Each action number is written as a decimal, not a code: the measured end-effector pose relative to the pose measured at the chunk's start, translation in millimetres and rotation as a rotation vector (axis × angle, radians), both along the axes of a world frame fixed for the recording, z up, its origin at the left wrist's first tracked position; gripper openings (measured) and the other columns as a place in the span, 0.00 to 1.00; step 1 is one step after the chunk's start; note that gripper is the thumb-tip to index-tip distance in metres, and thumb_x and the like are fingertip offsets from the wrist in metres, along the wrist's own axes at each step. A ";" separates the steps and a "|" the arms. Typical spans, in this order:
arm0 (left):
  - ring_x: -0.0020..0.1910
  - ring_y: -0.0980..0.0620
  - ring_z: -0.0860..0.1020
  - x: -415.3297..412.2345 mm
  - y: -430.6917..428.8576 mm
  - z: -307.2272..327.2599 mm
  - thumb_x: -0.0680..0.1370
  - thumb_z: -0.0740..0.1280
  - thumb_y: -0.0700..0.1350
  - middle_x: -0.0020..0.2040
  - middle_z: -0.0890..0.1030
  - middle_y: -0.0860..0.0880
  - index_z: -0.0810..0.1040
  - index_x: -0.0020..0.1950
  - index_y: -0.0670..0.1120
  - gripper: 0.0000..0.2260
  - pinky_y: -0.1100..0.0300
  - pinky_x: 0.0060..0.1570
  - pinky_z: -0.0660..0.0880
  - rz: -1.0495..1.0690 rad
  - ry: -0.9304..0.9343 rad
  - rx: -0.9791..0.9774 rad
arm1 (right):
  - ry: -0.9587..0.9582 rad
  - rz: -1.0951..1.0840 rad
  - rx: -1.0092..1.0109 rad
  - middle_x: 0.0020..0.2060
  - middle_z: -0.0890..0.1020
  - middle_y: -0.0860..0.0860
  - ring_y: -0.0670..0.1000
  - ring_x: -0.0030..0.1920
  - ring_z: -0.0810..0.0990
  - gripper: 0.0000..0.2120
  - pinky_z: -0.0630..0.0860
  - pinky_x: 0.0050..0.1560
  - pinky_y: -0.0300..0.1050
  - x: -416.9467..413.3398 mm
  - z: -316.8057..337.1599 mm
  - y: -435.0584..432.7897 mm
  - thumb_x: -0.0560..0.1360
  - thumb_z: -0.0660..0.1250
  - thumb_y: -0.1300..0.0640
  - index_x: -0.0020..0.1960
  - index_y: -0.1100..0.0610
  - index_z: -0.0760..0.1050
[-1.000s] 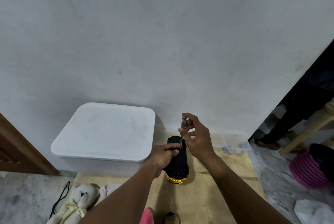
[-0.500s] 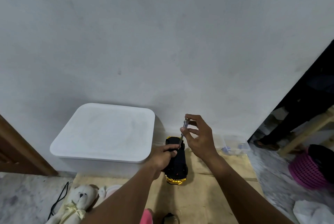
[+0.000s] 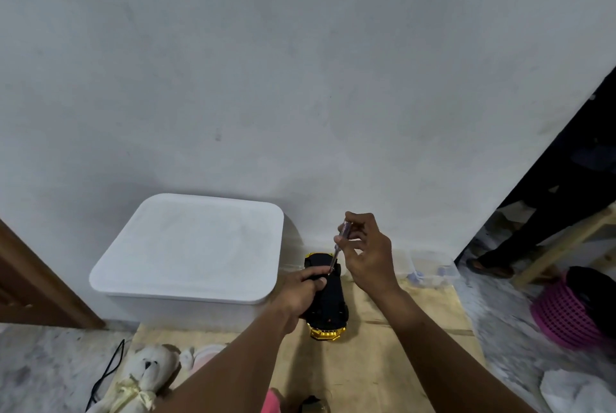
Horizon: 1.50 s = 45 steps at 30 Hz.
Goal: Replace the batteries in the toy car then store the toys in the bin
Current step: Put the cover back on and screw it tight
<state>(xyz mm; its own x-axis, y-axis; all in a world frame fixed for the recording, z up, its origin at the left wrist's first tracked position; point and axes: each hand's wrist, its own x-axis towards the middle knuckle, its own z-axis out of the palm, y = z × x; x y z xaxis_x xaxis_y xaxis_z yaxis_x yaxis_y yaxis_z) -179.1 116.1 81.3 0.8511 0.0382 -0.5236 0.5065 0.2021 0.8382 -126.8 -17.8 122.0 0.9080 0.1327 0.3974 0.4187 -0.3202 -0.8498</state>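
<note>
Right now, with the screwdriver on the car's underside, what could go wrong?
The tip of the screwdriver sits right beside the left hand gripping the toy car; a slip could jab the thumb. The right hand only pinches the handle with its fingertips and the shaft is tilted, so the tip may skip sideways.

A left hand [image 3: 301, 289] grips a black toy car [image 3: 328, 306]. At its one o'clock, a right hand [image 3: 368, 256] pinches a screwdriver [image 3: 338, 247].
</note>
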 end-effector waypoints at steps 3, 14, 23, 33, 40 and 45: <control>0.48 0.48 0.84 0.4 0.7 0.5 0.81 0.65 0.39 0.54 0.84 0.47 0.84 0.53 0.55 0.13 0.62 0.32 0.78 -0.002 0.003 0.010 | -0.006 0.015 0.005 0.47 0.82 0.46 0.47 0.46 0.83 0.22 0.83 0.48 0.45 0.8 1.0 -2.1 0.73 0.73 0.65 0.58 0.44 0.72; 0.50 0.47 0.84 6.1 1.9 2.2 0.80 0.66 0.39 0.53 0.85 0.48 0.85 0.53 0.56 0.13 0.60 0.36 0.79 -0.002 0.000 0.019 | 0.012 0.061 -0.025 0.54 0.82 0.48 0.45 0.53 0.82 0.26 0.79 0.54 0.38 6.4 7.6 -4.3 0.73 0.70 0.69 0.62 0.44 0.70; 0.52 0.45 0.83 7.1 5.9 3.9 0.81 0.65 0.39 0.55 0.84 0.46 0.84 0.53 0.56 0.13 0.57 0.41 0.80 -0.007 0.002 0.025 | -0.006 0.059 0.014 0.53 0.82 0.48 0.47 0.52 0.83 0.23 0.80 0.53 0.41 5.3 6.7 -4.5 0.74 0.70 0.69 0.60 0.47 0.71; 0.50 0.48 0.84 6.7 -1.8 4.6 0.81 0.65 0.39 0.54 0.84 0.47 0.83 0.58 0.54 0.13 0.59 0.36 0.80 -0.021 -0.010 -0.016 | -0.057 0.023 0.002 0.48 0.82 0.45 0.46 0.45 0.84 0.23 0.83 0.49 0.46 3.2 11.3 6.5 0.74 0.72 0.65 0.55 0.38 0.71; 0.52 0.46 0.84 7.5 2.8 3.0 0.81 0.65 0.39 0.55 0.84 0.46 0.83 0.56 0.56 0.13 0.60 0.36 0.80 -0.014 -0.014 0.005 | -0.021 0.041 -0.029 0.50 0.82 0.41 0.42 0.48 0.84 0.22 0.80 0.45 0.36 1.2 8.9 1.8 0.77 0.70 0.63 0.63 0.40 0.73; 0.53 0.45 0.83 7.4 5.2 1.7 0.81 0.65 0.40 0.56 0.84 0.46 0.83 0.54 0.57 0.13 0.58 0.39 0.80 -0.014 -0.010 0.013 | -0.056 0.076 -0.064 0.44 0.82 0.44 0.46 0.42 0.82 0.23 0.81 0.45 0.40 4.8 8.7 1.8 0.73 0.73 0.65 0.61 0.43 0.76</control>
